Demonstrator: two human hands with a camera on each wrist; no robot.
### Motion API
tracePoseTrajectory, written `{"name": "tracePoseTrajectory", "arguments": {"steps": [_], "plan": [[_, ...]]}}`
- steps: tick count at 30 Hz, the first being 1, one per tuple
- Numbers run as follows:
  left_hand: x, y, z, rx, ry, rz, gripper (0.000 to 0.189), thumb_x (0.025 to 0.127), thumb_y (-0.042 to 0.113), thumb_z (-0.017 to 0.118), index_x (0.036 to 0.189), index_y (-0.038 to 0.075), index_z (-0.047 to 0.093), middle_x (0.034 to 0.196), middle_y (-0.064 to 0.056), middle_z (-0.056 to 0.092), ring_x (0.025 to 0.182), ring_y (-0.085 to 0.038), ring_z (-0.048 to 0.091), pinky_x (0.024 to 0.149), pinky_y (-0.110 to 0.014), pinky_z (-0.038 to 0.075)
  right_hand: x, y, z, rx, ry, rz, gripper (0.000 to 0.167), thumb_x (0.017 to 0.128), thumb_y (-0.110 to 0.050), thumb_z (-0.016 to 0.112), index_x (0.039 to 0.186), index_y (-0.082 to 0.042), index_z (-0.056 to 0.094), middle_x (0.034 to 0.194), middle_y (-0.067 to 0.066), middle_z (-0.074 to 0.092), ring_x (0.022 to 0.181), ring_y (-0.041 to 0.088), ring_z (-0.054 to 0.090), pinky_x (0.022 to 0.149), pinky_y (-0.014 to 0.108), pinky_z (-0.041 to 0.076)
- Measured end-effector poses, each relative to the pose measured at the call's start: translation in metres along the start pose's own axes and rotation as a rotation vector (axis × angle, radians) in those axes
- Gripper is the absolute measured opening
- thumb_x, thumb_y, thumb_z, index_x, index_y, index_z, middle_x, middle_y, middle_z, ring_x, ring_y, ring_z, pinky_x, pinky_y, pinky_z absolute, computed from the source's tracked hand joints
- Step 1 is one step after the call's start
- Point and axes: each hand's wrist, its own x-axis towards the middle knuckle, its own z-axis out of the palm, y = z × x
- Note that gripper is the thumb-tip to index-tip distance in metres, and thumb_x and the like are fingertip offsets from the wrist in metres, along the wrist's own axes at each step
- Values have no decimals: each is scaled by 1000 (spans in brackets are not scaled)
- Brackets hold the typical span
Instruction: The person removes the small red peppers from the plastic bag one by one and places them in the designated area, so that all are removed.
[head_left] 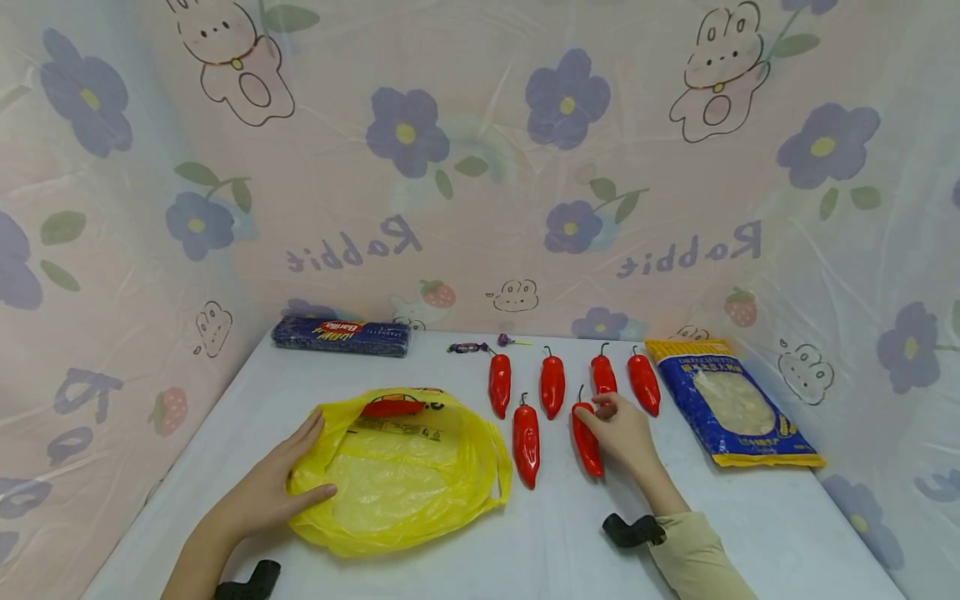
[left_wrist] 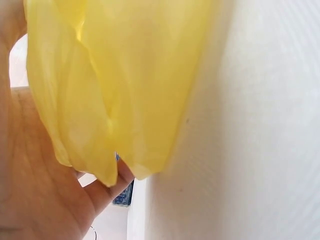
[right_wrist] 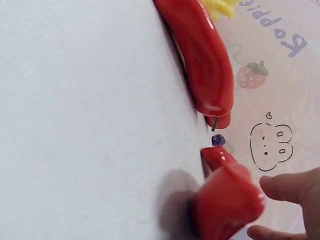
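Note:
My left hand [head_left: 273,487] rests against the left side of a yellow plastic bag [head_left: 397,537], thumb over its rim and fingers spread along its outside. The bag lies with its mouth facing up. In the left wrist view the yellow plastic [left_wrist: 145,100] hangs between thumb and fingers. My right hand [head_left: 626,429] is at the stem end of a red pepper [head_left: 587,450], its thumb overlapping it. In the right wrist view the fingertips stand beside the blurred pepper [right_wrist: 227,202], not wrapped round it. Several more glossy red peppers [head_left: 527,446] lie about, one partly behind the right hand.
A dark blue Barilla spaghetti pack [head_left: 341,336] lies at the back left. A wrapped candy [head_left: 468,347] and a lollipop [head_left: 504,340] are at the back edge. A blue and yellow food bag [head_left: 735,404] lies on the right. Printed curtains surround the white table [head_left: 555,550].

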Motion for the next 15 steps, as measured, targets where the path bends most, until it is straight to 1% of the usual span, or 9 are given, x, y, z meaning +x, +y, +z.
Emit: {"name": "tracePoseTrajectory", "arguments": {"steps": [3, 6, 7, 9, 11, 13, 15], "plan": [[0, -1, 0, 4, -3, 1, 101, 92, 49, 79, 165, 0, 31, 175, -21, 21, 153, -56, 29, 117, -76, 31, -2, -6, -4, 2, 6, -3, 57, 99, -41, 73, 138, -1, 61, 127, 25, 67, 112, 39, 65, 88, 48, 65], [1, -1, 0, 5, -5, 0, 101, 92, 49, 79, 165, 0, 31, 175, -21, 21, 153, -56, 29, 117, -76, 31, -3, -15, -7, 5, 23, -32, 57, 98, -42, 74, 139, -3, 62, 128, 24, 68, 114, 39, 65, 89, 49, 64], [1, -1, 0, 7, -6, -2, 101, 92, 49, 79, 165, 0, 31, 175, -21, 21, 153, -56, 29, 117, -76, 31, -4, -19, -8, 3, 28, -47, 57, 98, -43, 74, 138, -4, 63, 128, 23, 69, 113, 38, 65, 88, 48, 65], [1, 0, -1, 10, -7, -5, 101, 92, 50, 79, 165, 0, 30, 175, -20, 21, 153, -55, 29, 117, -76, 31, -5, -28, -8, 11, 31, -89, 55, 97, -41, 76, 136, -5, 64, 126, 22, 70, 106, 36, 67, 83, 44, 66], [1, 0, -1, 14, -8, -8, 101, 92, 50, 78, 165, 0, 30, 175, -20, 21, 153, -55, 29, 117, -76, 31, -7, -38, -6, 24, 23, -134, 53, 96, -39, 78, 136, -5, 65, 124, 20, 71, 96, 31, 67, 76, 38, 65], [0, 0, -1, 16, -7, -9, 101, 93, 50, 78, 166, 1, 30, 176, -19, 20, 153, -55, 29, 117, -76, 31, -9, -49, -2, 46, 7, -171, 51, 95, -36, 79, 135, -7, 66, 123, 18, 72, 86, 27, 65, 69, 31, 62], [0, 1, -1, 16, -5, -7, 100, 93, 50, 78, 166, 1, 30, 176, -19, 20, 153, -55, 29, 117, -76, 31, -12, -60, 3, 72, -14, -199, 50, 94, -34, 81, 135, -8, 67, 123, 16, 72, 77, 23, 62, 64, 27, 58]]}}
